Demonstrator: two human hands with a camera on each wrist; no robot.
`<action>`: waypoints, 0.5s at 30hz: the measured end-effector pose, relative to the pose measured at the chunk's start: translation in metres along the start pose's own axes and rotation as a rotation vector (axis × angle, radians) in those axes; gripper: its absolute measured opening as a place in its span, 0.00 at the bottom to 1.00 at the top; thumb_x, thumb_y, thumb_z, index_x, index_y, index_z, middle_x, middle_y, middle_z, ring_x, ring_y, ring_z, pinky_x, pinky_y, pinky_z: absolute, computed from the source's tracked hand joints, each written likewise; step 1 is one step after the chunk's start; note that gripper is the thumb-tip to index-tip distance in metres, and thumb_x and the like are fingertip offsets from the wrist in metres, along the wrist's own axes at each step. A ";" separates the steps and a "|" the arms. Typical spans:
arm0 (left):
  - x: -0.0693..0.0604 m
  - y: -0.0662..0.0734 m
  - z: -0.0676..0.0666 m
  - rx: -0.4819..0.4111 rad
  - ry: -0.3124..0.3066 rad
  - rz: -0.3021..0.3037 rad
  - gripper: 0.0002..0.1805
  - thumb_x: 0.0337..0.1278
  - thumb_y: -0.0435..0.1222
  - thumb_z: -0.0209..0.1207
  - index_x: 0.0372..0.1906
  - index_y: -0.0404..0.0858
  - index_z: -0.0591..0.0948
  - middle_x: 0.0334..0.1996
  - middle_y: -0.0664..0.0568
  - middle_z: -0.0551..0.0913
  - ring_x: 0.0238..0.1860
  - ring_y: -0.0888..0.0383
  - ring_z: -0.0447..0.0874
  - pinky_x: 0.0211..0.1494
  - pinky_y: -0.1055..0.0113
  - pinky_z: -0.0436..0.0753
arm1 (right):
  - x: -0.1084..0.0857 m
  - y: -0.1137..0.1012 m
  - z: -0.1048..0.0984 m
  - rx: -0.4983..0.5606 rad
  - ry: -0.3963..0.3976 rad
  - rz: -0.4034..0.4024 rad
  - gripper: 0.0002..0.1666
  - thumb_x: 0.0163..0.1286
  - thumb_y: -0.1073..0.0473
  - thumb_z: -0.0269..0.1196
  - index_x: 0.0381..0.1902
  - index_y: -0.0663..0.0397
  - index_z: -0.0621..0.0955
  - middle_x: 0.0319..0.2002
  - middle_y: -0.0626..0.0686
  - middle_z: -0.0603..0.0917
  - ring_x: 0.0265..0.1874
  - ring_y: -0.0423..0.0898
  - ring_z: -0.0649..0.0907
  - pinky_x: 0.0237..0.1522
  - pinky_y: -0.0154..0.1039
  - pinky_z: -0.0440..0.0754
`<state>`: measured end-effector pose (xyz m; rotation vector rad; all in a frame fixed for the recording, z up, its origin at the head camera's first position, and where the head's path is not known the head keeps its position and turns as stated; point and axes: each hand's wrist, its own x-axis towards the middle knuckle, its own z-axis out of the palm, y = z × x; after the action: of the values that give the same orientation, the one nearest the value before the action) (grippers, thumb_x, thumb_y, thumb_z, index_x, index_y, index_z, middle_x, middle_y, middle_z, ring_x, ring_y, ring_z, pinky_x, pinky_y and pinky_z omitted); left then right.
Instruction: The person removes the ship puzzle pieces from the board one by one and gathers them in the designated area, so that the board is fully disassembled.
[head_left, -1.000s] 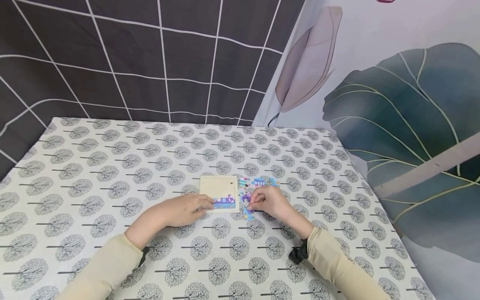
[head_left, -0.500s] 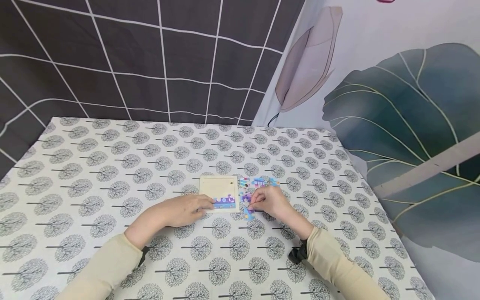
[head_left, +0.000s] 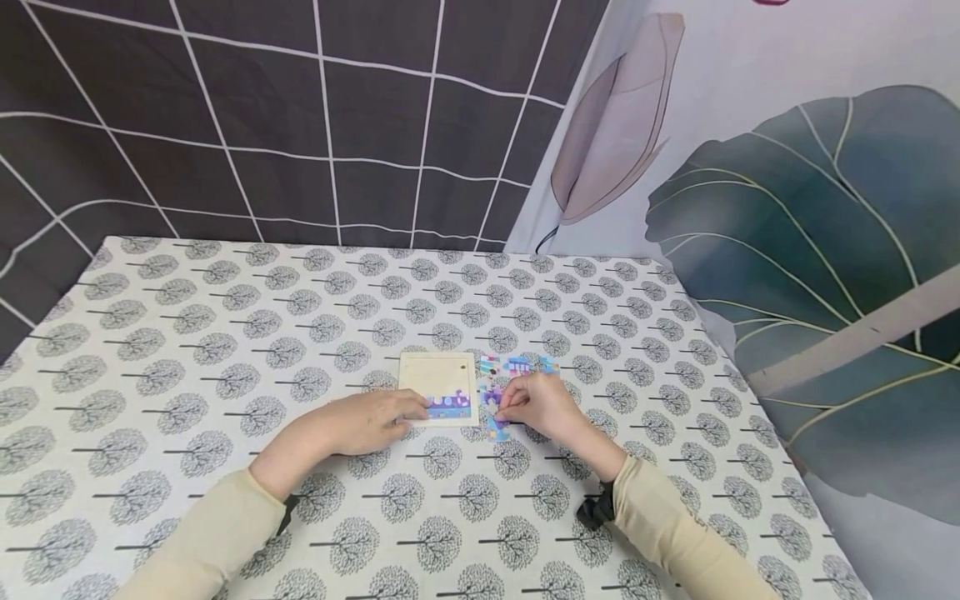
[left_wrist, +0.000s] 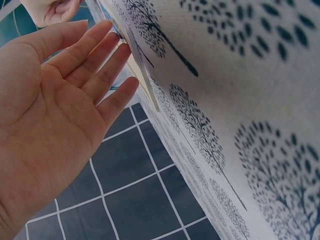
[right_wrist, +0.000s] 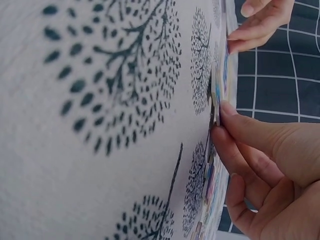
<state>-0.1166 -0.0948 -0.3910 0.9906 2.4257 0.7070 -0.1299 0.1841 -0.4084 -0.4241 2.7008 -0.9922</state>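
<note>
A square wooden puzzle tray lies on the table, with joined purple and blue pieces along its near edge. My left hand rests its fairly straight fingertips on the tray's near left part; in the left wrist view, the palm shows no object held. Right of the tray, my right hand pinches a puzzle piece between thumb and index finger, edge-on in the right wrist view. Below those fingertips in the head view a blue and yellow piece shows; whether it is the pinched one I cannot tell.
Several loose colourful puzzle pieces lie beyond and beside the right hand, partly covered by it. A tree-print cloth covers the table. A dark grid-patterned curtain hangs behind, and a leaf-print cloth hangs at right.
Both hands stay nearly in place. The right fingers still pinch by the loose pieces, whose visible parts shift very slightly.
</note>
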 end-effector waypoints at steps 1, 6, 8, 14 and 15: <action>0.000 0.000 0.000 -0.001 0.001 -0.001 0.18 0.64 0.34 0.49 0.57 0.38 0.75 0.64 0.47 0.70 0.65 0.43 0.65 0.69 0.45 0.61 | 0.000 0.000 0.000 -0.003 0.001 -0.003 0.08 0.47 0.65 0.72 0.21 0.51 0.81 0.21 0.45 0.83 0.21 0.36 0.81 0.28 0.26 0.81; -0.001 0.000 0.001 -0.008 0.006 -0.007 0.18 0.65 0.34 0.49 0.57 0.37 0.75 0.63 0.46 0.70 0.65 0.44 0.66 0.69 0.46 0.62 | 0.001 0.001 0.001 -0.007 0.011 -0.008 0.09 0.47 0.66 0.72 0.21 0.51 0.81 0.21 0.44 0.83 0.21 0.36 0.81 0.28 0.25 0.81; -0.001 0.000 0.001 -0.013 0.009 -0.003 0.18 0.65 0.34 0.49 0.57 0.37 0.75 0.63 0.46 0.71 0.64 0.44 0.66 0.69 0.46 0.62 | 0.001 0.001 0.001 -0.007 0.013 -0.001 0.09 0.47 0.66 0.72 0.21 0.51 0.81 0.21 0.45 0.83 0.21 0.36 0.81 0.28 0.26 0.81; -0.001 0.001 0.000 -0.026 0.014 0.000 0.17 0.65 0.33 0.49 0.57 0.37 0.75 0.62 0.45 0.71 0.64 0.44 0.67 0.69 0.46 0.63 | 0.002 0.001 0.002 -0.020 0.022 0.015 0.09 0.47 0.66 0.72 0.22 0.50 0.81 0.21 0.44 0.83 0.21 0.36 0.80 0.27 0.26 0.81; -0.001 0.001 0.000 -0.026 0.013 0.000 0.17 0.65 0.33 0.49 0.57 0.37 0.75 0.62 0.45 0.71 0.64 0.44 0.67 0.69 0.46 0.63 | 0.002 0.001 0.002 -0.023 0.023 0.013 0.08 0.47 0.65 0.72 0.22 0.50 0.81 0.21 0.44 0.83 0.21 0.36 0.80 0.27 0.25 0.81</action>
<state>-0.1155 -0.0948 -0.3903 0.9792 2.4216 0.7449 -0.1310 0.1831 -0.4110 -0.4014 2.7342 -0.9695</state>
